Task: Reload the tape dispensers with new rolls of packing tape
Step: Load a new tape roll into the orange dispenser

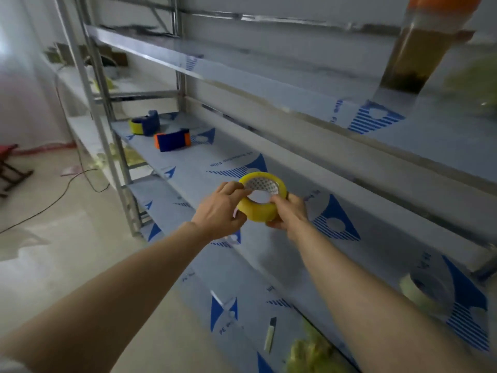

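A person held a yellow roll of tape [262,197] in both hands above the middle shelf [188,168] of a metal rack, the roll's open core tilted toward the camera. The left hand [219,211] gripped the roll's near left side, its fingers [236,188] curled over the rim. The right hand [289,211] cupped the roll from the right and underneath, its fingers wrapped against the outer band. Farther back on the same shelf lay two tape dispensers: a blue one with orange ends [172,140], and behind it a blue one already carrying yellow tape [145,124]. Nearer the camera on that shelf, to the roll's right, lay a paler, blurred roll [423,290]. A utility knife [270,333] lay on the shelf below the roll.
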Tool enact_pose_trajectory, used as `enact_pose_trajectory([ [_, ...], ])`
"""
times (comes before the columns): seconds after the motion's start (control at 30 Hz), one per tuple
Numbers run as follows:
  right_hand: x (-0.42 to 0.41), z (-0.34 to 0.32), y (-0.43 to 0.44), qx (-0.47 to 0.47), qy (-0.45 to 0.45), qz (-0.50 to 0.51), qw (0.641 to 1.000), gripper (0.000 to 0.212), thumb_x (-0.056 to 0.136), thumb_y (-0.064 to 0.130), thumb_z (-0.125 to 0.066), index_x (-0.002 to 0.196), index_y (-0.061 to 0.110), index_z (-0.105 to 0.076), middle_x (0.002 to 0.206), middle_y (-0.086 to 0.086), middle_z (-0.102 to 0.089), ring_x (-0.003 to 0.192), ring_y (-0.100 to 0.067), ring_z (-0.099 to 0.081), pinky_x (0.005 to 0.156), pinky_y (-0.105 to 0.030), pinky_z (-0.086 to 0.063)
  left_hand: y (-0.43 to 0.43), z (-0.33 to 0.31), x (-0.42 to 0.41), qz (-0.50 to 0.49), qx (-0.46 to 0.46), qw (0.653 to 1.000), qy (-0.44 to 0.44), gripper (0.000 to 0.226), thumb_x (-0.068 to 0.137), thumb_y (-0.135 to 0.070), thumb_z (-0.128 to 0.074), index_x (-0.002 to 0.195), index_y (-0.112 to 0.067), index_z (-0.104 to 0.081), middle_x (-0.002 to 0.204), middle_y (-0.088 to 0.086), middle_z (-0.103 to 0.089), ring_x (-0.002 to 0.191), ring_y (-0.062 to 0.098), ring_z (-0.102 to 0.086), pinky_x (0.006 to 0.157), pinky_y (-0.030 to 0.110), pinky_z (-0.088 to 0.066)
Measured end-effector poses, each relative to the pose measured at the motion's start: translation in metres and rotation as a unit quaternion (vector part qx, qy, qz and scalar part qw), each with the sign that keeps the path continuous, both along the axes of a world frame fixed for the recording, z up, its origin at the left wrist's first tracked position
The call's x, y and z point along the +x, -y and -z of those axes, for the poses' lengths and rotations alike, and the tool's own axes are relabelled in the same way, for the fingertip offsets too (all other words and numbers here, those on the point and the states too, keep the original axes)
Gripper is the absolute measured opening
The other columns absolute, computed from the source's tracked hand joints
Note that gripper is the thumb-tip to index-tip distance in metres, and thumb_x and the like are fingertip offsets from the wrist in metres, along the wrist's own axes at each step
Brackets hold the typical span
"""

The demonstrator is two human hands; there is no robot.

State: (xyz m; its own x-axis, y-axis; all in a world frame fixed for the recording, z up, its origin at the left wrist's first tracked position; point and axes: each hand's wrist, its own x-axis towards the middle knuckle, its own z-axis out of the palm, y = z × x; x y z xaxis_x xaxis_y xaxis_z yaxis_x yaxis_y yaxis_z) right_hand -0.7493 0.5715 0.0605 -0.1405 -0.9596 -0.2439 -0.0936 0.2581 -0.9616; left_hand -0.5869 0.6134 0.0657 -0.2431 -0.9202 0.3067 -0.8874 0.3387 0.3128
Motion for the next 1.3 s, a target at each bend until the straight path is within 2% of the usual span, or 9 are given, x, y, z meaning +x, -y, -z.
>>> enact_pose_trajectory([
  [0.13, 0.078, -0.006, 0.016, 0.004, 0.024, -0.019, 1.0, 0.027, 0.084, 0.019, -0.06, 0.11, 0.012, -0.059, 0.111, -0.015, -0.058, 0.091, -0.03, -0.06, 0.053, -0.034, -0.056, 0.009, -0.002, 0.086, -0.077, 0.007, 0.996, -0.042, 0.053, 0.086, -0.022, -0.051, 0.138, -0.016, -0.041, 0.138, 0.007, -0.044, 0.128, 0.025, -0.04, 0.1, 0.035, -0.039],
  [0.3, 0.179, -0.005, 0.035, -0.003, 0.046, -0.05, 0.998, 0.018, 0.083, 0.017, -0.061, 0.101, 0.014, -0.061, 0.102, -0.013, -0.06, 0.079, -0.025, -0.06, 0.057, -0.036, -0.057, 0.021, -0.004, 0.185, -0.174, 0.014, 0.98, -0.099, 0.048, 0.089, -0.021, -0.048, 0.136, -0.017, -0.043, 0.134, 0.006, -0.049, 0.125, 0.024, -0.046, 0.097, 0.038, -0.042],
  [0.4, 0.227, -0.001, 0.041, -0.005, 0.048, -0.072, 0.996, 0.019, 0.08, 0.017, -0.061, 0.1, 0.016, -0.061, 0.106, -0.012, -0.062, 0.083, -0.027, -0.061, 0.057, -0.035, -0.058, 0.028, -0.002, 0.235, -0.212, 0.023, 0.967, -0.136, 0.044, 0.09, -0.021, -0.047, 0.134, -0.016, -0.046, 0.129, 0.007, -0.052, 0.115, 0.024, -0.054, 0.094, 0.037, -0.045],
  [0.6, 0.302, 0.001, 0.071, -0.018, 0.018, -0.115, 0.993, 0.065, 0.075, 0.017, -0.067, 0.135, 0.02, -0.04, 0.122, -0.009, -0.053, 0.101, -0.03, -0.06, 0.06, -0.035, -0.059, 0.053, -0.003, 0.301, -0.266, 0.035, 0.94, -0.213, 0.04, 0.091, -0.025, -0.045, 0.13, -0.014, -0.051, 0.123, 0.008, -0.058, 0.108, 0.024, -0.058, 0.095, 0.04, -0.047],
  [0.77, 0.361, 0.005, 0.113, -0.033, 0.007, -0.152, 0.988, 0.07, 0.073, 0.01, -0.072, 0.135, 0.016, -0.038, 0.121, -0.007, -0.057, 0.095, -0.024, -0.061, 0.069, -0.035, -0.058, 0.085, 0.0, 0.344, -0.268, 0.064, 0.921, -0.274, 0.043, 0.089, -0.036, -0.055, 0.126, -0.016, -0.051, 0.113, 0.006, -0.065, 0.099, 0.023, -0.062, 0.087, 0.041, -0.052],
  [0.93, 0.418, 0.012, 0.172, -0.084, 0.006, -0.177, 0.981, 0.054, 0.069, 0.006, -0.071, 0.12, 0.015, -0.054, 0.102, -0.003, -0.064, 0.085, -0.016, -0.062, 0.072, -0.036, -0.059, 0.148, 0.004, 0.401, -0.303, 0.056, 0.92, -0.244, 0.053, 0.085, -0.041, -0.061, 0.127, -0.011, -0.049, 0.115, 0.009, -0.063, 0.104, 0.026, -0.06, 0.085, 0.039, -0.051],
  [1.07, 0.462, 0.013, 0.236, -0.11, 0.009, -0.182, 0.977, 0.048, 0.067, 0.001, -0.07, 0.111, 0.016, -0.058, 0.096, 0.001, -0.062, 0.093, -0.02, -0.062, 0.083, -0.043, -0.057, 0.218, 0.001, 0.446, -0.304, 0.06, 0.927, -0.21, 0.031, 0.082, -0.039, -0.064, 0.098, -0.013, -0.058, 0.101, 0.008, -0.062, 0.092, 0.025, -0.059, 0.071, 0.032, -0.044],
  [1.17, 0.491, 0.011, 0.281, -0.113, 0.022, -0.172, 0.978, 0.053, 0.067, -0.002, -0.07, 0.115, 0.015, -0.054, 0.101, 0.001, -0.059, 0.099, -0.022, -0.061, 0.084, -0.044, -0.056, 0.266, -0.003, 0.476, -0.308, 0.059, 0.927, -0.205, 0.024, 0.085, -0.029, -0.062, 0.098, -0.009, -0.057, 0.102, 0.011, -0.06, 0.091, 0.027, -0.057, 0.07, 0.032, -0.041],
  [1.3, 0.516, 0.013, 0.319, -0.116, 0.025, -0.163, 0.98, 0.054, 0.068, -0.002, -0.071, 0.115, 0.015, -0.051, 0.092, 0.01, -0.054, 0.089, -0.014, -0.056, 0.079, -0.035, -0.055, 0.315, -0.003, 0.505, -0.292, 0.05, 0.937, -0.185, 0.016, 0.086, -0.022, -0.059, 0.097, -0.01, -0.059, 0.102, 0.01, -0.061, 0.093, 0.026, -0.055, 0.074, 0.035, -0.045],
])
